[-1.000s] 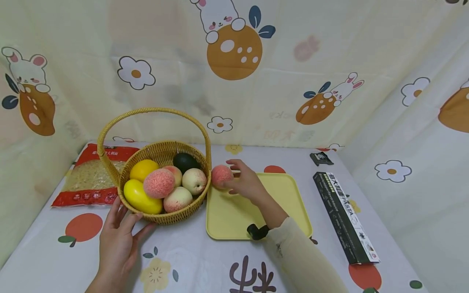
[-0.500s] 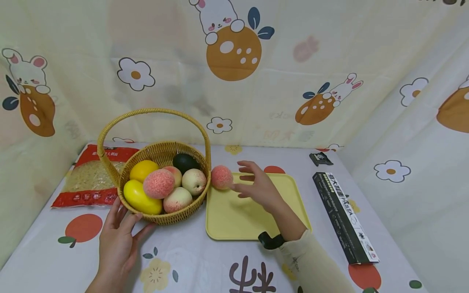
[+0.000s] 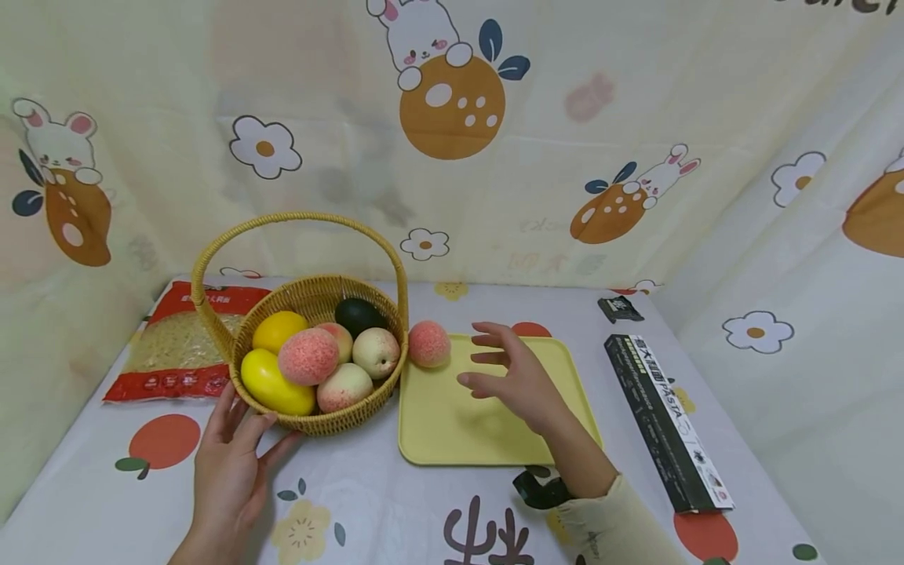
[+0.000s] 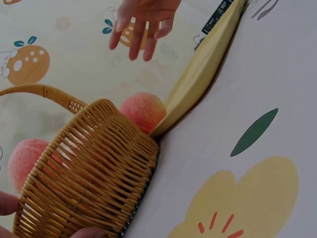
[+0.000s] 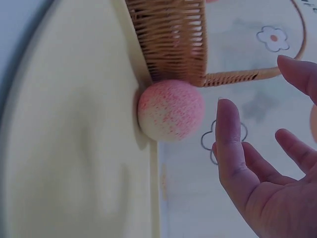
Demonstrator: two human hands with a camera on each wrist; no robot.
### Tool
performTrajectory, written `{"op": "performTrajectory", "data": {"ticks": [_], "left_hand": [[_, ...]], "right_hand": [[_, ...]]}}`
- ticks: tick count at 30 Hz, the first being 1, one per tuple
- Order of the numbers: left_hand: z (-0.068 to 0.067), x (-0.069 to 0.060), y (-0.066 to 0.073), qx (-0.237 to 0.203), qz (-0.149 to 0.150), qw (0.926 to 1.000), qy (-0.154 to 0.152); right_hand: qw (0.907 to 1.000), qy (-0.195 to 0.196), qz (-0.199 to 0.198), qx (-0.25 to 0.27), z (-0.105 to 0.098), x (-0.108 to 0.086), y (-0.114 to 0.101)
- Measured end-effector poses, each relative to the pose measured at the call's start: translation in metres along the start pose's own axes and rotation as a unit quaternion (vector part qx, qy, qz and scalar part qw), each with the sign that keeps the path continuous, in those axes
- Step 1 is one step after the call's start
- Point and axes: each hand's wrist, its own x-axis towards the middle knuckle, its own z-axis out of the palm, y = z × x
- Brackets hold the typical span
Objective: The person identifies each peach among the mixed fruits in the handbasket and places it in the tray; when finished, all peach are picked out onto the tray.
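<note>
A wicker basket (image 3: 332, 424) holds yellow fruits, several peaches and a dark green fruit (image 3: 359, 315). My left hand (image 3: 229, 471) rests with spread fingers against the basket's front left side. One pink peach (image 3: 428, 344) lies at the back left corner of the yellow tray (image 3: 452, 439), beside the basket; the right wrist view shows this peach (image 5: 171, 110) near the basket wall (image 5: 171, 39). Over the tray, my right hand (image 3: 519, 384) is held with fingers apart and nothing in them, to the right of that peach.
Behind the basket on the left lies a red bag of pasta (image 3: 173, 345). A black pasta box (image 3: 664, 424) is right of the tray, with a small black packet (image 3: 620, 308) beyond it. A patterned curtain (image 3: 494, 204) stands at the back.
My right hand has drawn away from the pink peach toward the right, and its fingers have spread. The peach stays at the tray corner. My left hand keeps its place at the basket.
</note>
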Motion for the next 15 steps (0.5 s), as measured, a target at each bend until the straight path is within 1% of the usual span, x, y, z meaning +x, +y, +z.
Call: {"op": "performTrajectory", "data": {"ticks": [6,9,12,15], "left_hand": [[0.001,-0.001,0.0,-0.001,-0.004,1.0,0.006],[0.001,-0.001,0.0,-0.003,-0.002,1.0,0.004],[0.001,-0.001,0.0,-0.006,0.0,1.0,0.0],[0.0,-0.001,0.0,-0.006,0.0,1.0,-0.002]], "right_hand": [[0.9999,-0.003,-0.013,0.01,-0.002,-0.022,0.0],[0.9996,-0.01,-0.02,0.019,-0.002,-0.032,-0.001],[0.9991,-0.013,-0.034,0.022,0.0,-0.039,-0.003],[0.9984,-0.015,-0.053,0.012,0.004,-0.041,-0.007]]}}
